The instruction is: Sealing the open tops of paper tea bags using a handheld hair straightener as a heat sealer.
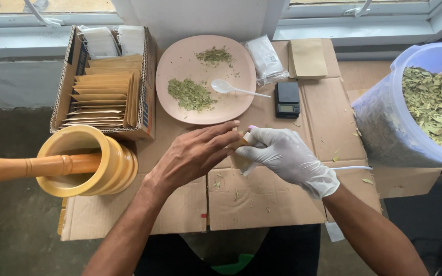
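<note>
Head view: my bare left hand (195, 153), fingers spread flat, and white-gloved right hand (287, 156) pinch one small tan packet (245, 139), perhaps paper, mid-cardboard.

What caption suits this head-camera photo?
Bare left hand and gloved right hand meet over cardboard, beside pink plate of dried leaves.

Glossy turned-wood mortar (85, 161) and pestle (26, 167); matt pink plate (180, 61); corrugated cardboard worktop (262, 199); smooth white latex glove on right hand (287, 156).
</note>
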